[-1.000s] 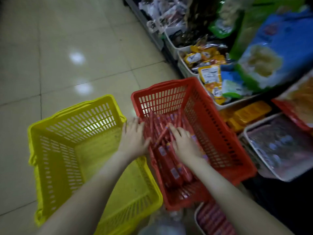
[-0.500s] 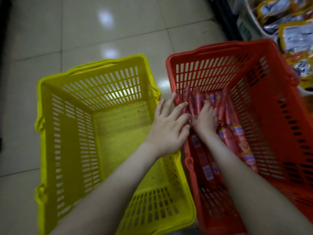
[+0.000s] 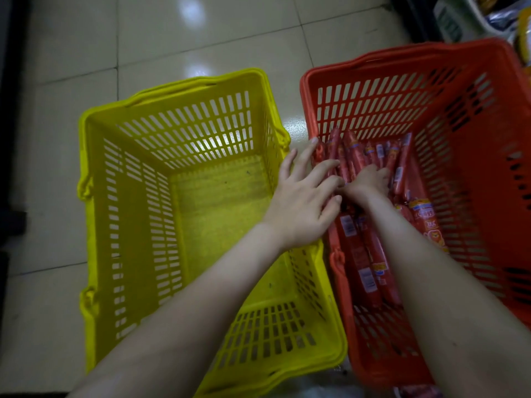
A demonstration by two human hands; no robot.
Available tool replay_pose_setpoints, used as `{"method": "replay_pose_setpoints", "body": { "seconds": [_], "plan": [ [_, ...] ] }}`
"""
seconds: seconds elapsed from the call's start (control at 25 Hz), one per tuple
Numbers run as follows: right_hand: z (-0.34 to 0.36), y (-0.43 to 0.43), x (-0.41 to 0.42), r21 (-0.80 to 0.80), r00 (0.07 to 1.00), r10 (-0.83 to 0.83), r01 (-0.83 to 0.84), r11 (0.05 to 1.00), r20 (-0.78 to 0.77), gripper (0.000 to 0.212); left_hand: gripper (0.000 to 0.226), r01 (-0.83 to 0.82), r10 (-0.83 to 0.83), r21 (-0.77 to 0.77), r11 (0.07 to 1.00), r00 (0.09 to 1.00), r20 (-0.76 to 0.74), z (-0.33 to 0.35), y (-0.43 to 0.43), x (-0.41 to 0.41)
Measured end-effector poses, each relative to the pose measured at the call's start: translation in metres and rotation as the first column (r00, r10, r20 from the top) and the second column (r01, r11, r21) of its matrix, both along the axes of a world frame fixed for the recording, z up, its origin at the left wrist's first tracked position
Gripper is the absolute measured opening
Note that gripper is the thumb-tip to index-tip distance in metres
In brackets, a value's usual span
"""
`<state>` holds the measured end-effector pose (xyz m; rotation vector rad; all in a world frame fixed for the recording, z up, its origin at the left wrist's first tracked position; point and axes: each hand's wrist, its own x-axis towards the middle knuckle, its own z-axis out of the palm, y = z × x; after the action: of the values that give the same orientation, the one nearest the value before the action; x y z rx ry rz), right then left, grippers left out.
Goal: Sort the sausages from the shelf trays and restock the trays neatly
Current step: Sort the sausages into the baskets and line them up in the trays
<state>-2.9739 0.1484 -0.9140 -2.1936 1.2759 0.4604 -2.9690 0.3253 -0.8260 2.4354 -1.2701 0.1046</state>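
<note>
The left hand [image 3: 301, 202] lies flat and released, fingers straight and spread. It reaches across the near-left rim of the red basket [image 3: 402, 90], and its fingertips [image 3: 314, 145] rest on the outermost sausages [image 3: 356, 156]. Touching it on its right is the right hand [image 3: 366, 182], down inside the same basket with its back to the camera and its fingers bent into the pile. I cannot tell whether those fingers are closed round a sausage or only pressing on the pile, as they are hidden and blurred. The sausages are long red sticks with pale labels. They lie lengthwise directly under both hands, run ahead of the fingertips to the basket's far wall, and run back beneath the right forearm toward the person. More of them lie just to the right of the right wrist. Left of the left hand, under its forearm, the yellow basket [image 3: 186, 130] stands beside the red one on the tiled floor [image 3: 201, 33]. Well ahead of the right hand, beyond the red basket's far corner, is a blurred edge of shelf goods [image 3: 459, 21].
</note>
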Motion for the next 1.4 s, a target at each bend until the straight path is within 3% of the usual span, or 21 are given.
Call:
{"method": "replay_pose_setpoints", "body": {
  "seconds": [0.2, 0.4, 0.6, 0.88, 1.16, 1.28, 1.4],
  "plan": [
    [-0.010, 0.008, -0.008, -0.116, 0.992, 0.110, -0.102, 0.988, 0.061, 0.074, 0.038, -0.001, 0.001, -0.022, 1.000, 1.000, 0.004, -0.001, 0.002, 0.000],
    [-0.013, -0.007, -0.010, -0.060, 0.990, 0.046, -0.039, 0.997, 0.133, 0.056, 0.038, -0.005, 0.005, -0.014, 1.000, 1.000, 0.005, -0.001, 0.002, 0.001],
    [-0.015, 0.001, -0.016, -0.081, 0.996, 0.086, -0.085, 0.993, 0.017, 0.066, 0.039, 0.000, 0.000, -0.010, 1.000, 1.000, -0.007, 0.000, 0.003, 0.001],
    [-0.024, -0.002, -0.031, -0.166, 0.976, 0.122, -0.092, 0.982, 0.181, 0.052, 0.041, 0.003, -0.003, 0.005, 1.000, 1.000, -0.001, -0.001, 0.002, 0.000],
    [0.004, -0.007, -0.034, 0.087, 0.913, -0.239, 0.223, 0.971, 0.330, 0.047, 0.040, -0.006, 0.006, -0.020, 1.000, 1.000, -0.003, -0.001, 0.001, 0.000],
    [0.036, -0.014, -0.046, 0.307, 0.752, -0.468, 0.360, 0.881, 0.464, 0.036, 0.043, -0.010, 0.010, 0.038, 0.999, 1.000, 0.012, -0.005, 0.002, 0.001],
    [0.099, -0.009, -0.081, 0.499, 0.639, -0.552, 0.287, 0.818, 0.536, 0.035, 0.059, -0.063, 0.086, 0.226, 0.972, 0.992, -0.094, 0.009, -0.001, -0.002]
  ]
}}
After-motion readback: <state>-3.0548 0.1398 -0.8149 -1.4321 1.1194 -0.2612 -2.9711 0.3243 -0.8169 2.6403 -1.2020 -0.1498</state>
